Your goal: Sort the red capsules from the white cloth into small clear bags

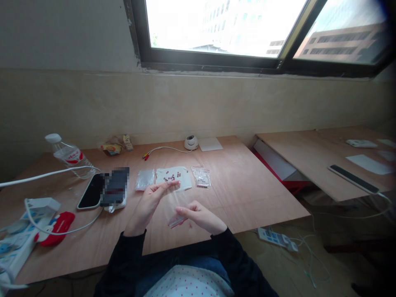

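Desk [247, 194]; clear bag [175, 206] between hands [173, 208]

Left hand [151, 202] raised; right hand [201, 215] pinching

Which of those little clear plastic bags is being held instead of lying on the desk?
The clear bag held up between the left hand and right hand; the other bags lie flat on the desk.

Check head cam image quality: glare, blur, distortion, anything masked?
Head view: window blown out to near white, so the wall below reads dim; wide-angle bend along the desk edges and dark vignetting at the right corners; a pixelated patch covers one phone; the clear bag between left hand and right hand is soft and nearly invisible; the small beads behind are too tiny to resolve.
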`<state>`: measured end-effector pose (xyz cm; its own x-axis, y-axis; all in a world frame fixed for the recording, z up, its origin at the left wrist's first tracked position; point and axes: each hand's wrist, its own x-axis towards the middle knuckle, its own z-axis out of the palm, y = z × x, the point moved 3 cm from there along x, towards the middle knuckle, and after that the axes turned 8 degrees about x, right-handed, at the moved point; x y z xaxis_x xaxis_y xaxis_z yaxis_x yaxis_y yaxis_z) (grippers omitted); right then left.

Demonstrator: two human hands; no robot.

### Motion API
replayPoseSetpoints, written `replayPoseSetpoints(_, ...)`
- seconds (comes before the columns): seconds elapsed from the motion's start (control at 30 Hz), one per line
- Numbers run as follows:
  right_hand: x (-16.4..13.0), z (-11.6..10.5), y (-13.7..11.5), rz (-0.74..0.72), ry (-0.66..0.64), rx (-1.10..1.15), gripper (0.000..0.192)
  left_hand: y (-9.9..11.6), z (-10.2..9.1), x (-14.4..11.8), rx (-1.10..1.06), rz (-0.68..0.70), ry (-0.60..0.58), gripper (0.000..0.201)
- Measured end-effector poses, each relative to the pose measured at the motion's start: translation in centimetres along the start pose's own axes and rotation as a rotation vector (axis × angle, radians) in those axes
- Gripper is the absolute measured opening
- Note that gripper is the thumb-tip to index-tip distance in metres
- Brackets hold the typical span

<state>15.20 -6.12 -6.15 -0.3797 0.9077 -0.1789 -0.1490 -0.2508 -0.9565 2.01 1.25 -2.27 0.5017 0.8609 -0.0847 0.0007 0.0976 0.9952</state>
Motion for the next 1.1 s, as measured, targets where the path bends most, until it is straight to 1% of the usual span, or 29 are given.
replayPoseSetpoints(0.1, -0.1, -0.3, -0.2, -0.025, 0.035, -0.051, 0.047, 0.1, 0.0, 0.1, -0.041, -0.006, 0.024, 0.028)
replayPoseSetpoints(0.2, -0.2, -0.4, -0.2, -0.042, 0.052, -0.035, 0.044, 0.4, 0.0, 0.1, -0.096, 0.011, 0.059, 0.03)
replayPoseSetpoints(0.27, -0.2, -0.5, -0.3, -0.088, 0.128, 0.02, 0.042, 0.3, -0.2, 0.0, -0.098, 0.009, 0.106, 0.036)
replayPoseSetpoints(0.33, -0.1, -0.7, -0.4, -0.17, 0.257, 0.089, 0.039, -0.3, -0.4, -0.2, -0.026, -0.019, 0.162, 0.039)
replayPoseSetpoints(0.37, 0.0, -0.9, -0.6, -0.218, 0.326, 0.119, 0.038, -0.6, -0.4, -0.3, 0.03, -0.036, 0.169, 0.039)
replayPoseSetpoints(0.4, 0.0, -1.1, -0.7, -0.26, 0.385, 0.138, 0.036, -1.0, -0.2, -0.5, 0.091, -0.047, 0.159, 0.039)
replayPoseSetpoints(0.43, 0.0, -1.2, -0.9, -0.294, 0.435, 0.147, 0.035, -1.4, 0.0, -0.6, 0.148, -0.048, 0.123, 0.038)
replayPoseSetpoints(0.53, 0.0, -1.5, -1.3, -0.352, 0.524, 0.135, 0.034, -2.1, 1.3, -1.1, 0.267, 0.012, -0.018, 0.035)
replayPoseSetpoints(0.6, 0.0, -1.7, -1.5, -0.368, 0.54, 0.138, 0.033, -2.1, 1.9, -1.3, 0.3, 0.053, -0.048, 0.029)
replayPoseSetpoints(0.7, -0.2, -1.9, -1.5, -0.389, 0.538, 0.154, 0.031, -1.7, 2.3, -1.3, 0.314, 0.073, -0.023, 0.025)
replayPoseSetpoints(0.77, -0.4, -2.1, -1.3, -0.392, 0.529, 0.145, 0.028, -1.5, 2.1, -1.3, 0.33, 0.084, 0.018, 0.024)
replayPoseSetpoints(0.93, -0.7, -2.6, -1.0, -0.361, 0.513, 0.128, 0.023, -1.2, 1.0, -1.3, 0.417, 0.142, 0.174, 0.023)
replayPoseSetpoints(1.1, -0.7, -2.8, -0.9, -0.352, 0.512, 0.109, 0.024, -0.9, 0.6, -1.5, 0.476, 0.175, 0.255, 0.022)
